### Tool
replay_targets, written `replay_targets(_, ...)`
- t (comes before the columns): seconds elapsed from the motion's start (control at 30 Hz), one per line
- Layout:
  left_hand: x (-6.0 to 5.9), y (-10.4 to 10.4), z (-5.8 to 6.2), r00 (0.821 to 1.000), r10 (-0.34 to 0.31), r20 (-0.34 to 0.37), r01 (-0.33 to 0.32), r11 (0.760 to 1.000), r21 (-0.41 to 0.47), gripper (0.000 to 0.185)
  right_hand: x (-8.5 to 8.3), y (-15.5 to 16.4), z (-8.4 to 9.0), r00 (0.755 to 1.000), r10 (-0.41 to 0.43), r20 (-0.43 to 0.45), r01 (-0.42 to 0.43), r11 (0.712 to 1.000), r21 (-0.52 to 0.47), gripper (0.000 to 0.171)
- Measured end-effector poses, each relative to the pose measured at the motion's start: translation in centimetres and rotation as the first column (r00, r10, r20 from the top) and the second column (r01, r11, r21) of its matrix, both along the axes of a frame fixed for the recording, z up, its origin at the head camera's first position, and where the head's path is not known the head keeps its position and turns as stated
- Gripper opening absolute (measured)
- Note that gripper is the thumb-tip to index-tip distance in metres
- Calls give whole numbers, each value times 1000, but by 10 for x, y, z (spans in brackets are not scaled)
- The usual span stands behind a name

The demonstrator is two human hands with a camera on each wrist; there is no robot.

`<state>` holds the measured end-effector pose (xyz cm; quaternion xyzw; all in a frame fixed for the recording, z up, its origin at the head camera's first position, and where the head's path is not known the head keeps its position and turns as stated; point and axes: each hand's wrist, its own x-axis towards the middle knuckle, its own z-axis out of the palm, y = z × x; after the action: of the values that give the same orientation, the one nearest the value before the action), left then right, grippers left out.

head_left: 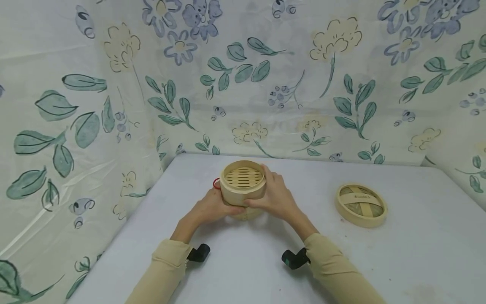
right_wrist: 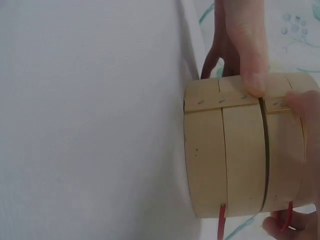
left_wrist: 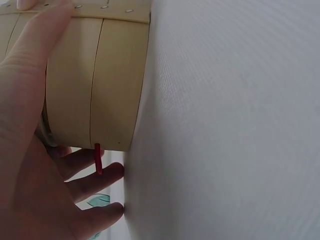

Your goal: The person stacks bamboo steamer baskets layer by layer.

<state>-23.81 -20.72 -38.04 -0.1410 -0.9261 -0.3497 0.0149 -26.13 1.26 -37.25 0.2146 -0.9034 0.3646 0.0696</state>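
Your left hand (head_left: 212,207) and right hand (head_left: 275,198) both wrapped the steamer (head_left: 243,185), fingers curled round its wall, firm grip either side. Steamer sat mid-counter (head_left: 398,261), two tiers stacked, red loops (head_left: 216,183) on its left. Best to keep equal pressure and lift level so the tiers didn't slip apart. Lid (head_left: 360,205) lay well apart on the right; nothing blocked you.
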Motion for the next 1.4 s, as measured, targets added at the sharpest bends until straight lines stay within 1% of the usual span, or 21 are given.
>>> replay_targets(0.13, -1, 0, -1, 1000, 22, 12, -22, 1000, 0, 91, 2, -3, 0, 1000, -7, -3, 7, 1000, -1, 117)
replay_targets(0.27, -1, -1, -2, 1000, 14, 10, -14, 1000, 12, 91, 3, -4, -2, 1000, -11, -14, 11, 1000, 0, 117)
replay_targets(0.47, -3, 0, -4, 1000, -3, -15, 4, 1000, 31, 90, 2, -3, -5, 999, -16, -35, 16, 1000, -4, 117)
replay_targets(0.6, -4, 1, -3, 1000, -6, -10, 7, 999, 42, 92, 2, -1, -6, 999, -17, -37, 17, 1000, -5, 116)
replay_targets(0.77, -5, 0, -6, 1000, 14, -2, -14, 1000, 21, 97, 4, 0, -6, 1000, 7, -11, -7, 1000, 7, 119)
replay_targets(0.87, -5, 0, -8, 1000, 25, -3, -25, 1000, 11, 94, 4, 2, -6, 1000, 24, -2, -24, 999, 28, 121)
replay_targets(0.93, -5, 0, -8, 1000, 27, -4, -27, 1000, 9, 93, 4, 4, -5, 1000, 31, 0, -31, 999, 43, 121)
replay_targets(1.0, -4, 0, -8, 1000, 12, -2, -12, 1000, 23, 93, 4, 6, -3, 999, 42, 2, -42, 998, 50, 121)
replay_targets(1.1, -4, 0, -8, 1000, -4, -2, 4, 999, 40, 93, 4, 15, 1, 998, 64, 22, -65, 997, 32, 120)
replay_targets(1.17, -4, 2, -8, 1000, -13, 5, 13, 999, 53, 93, 3, 27, 5, 997, 66, 39, -67, 997, 26, 119)
replay_targets(1.3, -3, 4, -6, 1000, -3, 28, 1, 998, 59, 93, 0, 55, 9, 997, 35, 62, -37, 999, 27, 117)
replay_targets(1.4, -2, 3, -5, 999, 12, 38, -14, 999, 48, 92, -1, 77, 10, 997, 6, 75, -8, 1000, 26, 115)
